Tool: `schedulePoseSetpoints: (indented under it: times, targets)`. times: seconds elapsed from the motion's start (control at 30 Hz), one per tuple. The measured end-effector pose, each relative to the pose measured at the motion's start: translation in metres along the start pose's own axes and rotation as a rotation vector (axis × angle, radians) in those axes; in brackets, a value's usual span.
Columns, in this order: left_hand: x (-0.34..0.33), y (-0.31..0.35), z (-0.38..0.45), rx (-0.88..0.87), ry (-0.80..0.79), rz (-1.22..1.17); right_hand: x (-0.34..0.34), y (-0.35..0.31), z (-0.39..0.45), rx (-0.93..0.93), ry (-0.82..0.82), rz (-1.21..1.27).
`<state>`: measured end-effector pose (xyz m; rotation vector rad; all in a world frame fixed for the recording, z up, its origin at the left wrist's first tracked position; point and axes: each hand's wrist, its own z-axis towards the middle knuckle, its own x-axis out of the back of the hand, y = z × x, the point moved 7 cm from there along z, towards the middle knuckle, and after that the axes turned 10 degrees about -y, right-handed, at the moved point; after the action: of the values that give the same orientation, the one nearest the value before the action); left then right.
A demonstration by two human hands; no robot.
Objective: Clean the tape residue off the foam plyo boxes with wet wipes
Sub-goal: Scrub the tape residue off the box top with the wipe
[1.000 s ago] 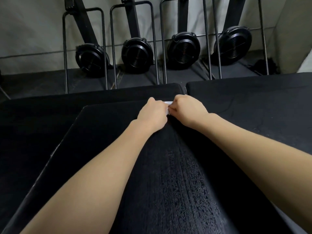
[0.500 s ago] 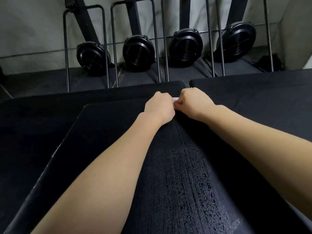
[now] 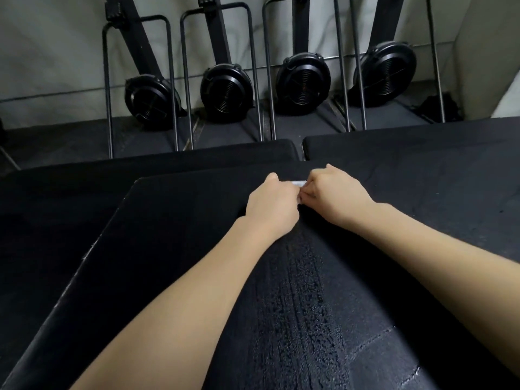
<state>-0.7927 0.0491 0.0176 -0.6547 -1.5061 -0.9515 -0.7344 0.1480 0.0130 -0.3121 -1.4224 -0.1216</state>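
Note:
A black foam plyo box (image 3: 174, 237) fills the near field, its top glistening with wet streaks (image 3: 304, 299) down the middle. Near its far edge my left hand (image 3: 271, 206) and my right hand (image 3: 334, 194) meet knuckle to knuckle, fingers curled down onto the surface. A sliver of white wet wipe (image 3: 298, 183) shows between them, pinched by both hands; most of it is hidden under the fingers. No tape residue is visible around the hands.
Two more black plyo boxes lie beyond, one at the left (image 3: 157, 159) and one at the right (image 3: 422, 161). Behind them several black rowing machines (image 3: 225, 90) stand upright against a pale wall, with metal hoop frames (image 3: 109, 88) around them.
Both hands have stayed together on the wipe near the far edge, shifting slightly toward me. The view has dipped a little, showing more of the box's near top.

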Motion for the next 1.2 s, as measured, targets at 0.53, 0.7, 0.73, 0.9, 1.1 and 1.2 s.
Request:
schedulePoseSetpoints:
  times: [0.53,0.7,0.73,0.9,1.1,1.2]
  targets:
    - [-0.004,0.011,0.059,0.070,-0.058,-0.062,0.001,0.047,0.032,-0.184,-0.079,0.226]
    - [-0.009,0.038,-0.018,0.078,-0.095,-0.069,0.010,0.018,-0.044,-0.172,-0.141,0.214]
    - [-0.010,0.045,-0.038,0.086,-0.104,-0.063,0.013,0.009,-0.063,-0.181,-0.143,0.224]
    - [-0.009,0.083,-0.136,0.089,-0.130,-0.085,0.012,-0.025,-0.151,-0.155,-0.181,0.262]
    - [-0.017,0.097,-0.188,0.058,-0.114,-0.051,0.007,-0.044,-0.203,-0.067,-0.175,0.211]
    - [-0.015,0.089,-0.170,0.059,-0.078,0.002,0.010,-0.041,-0.191,-0.067,-0.171,0.228]
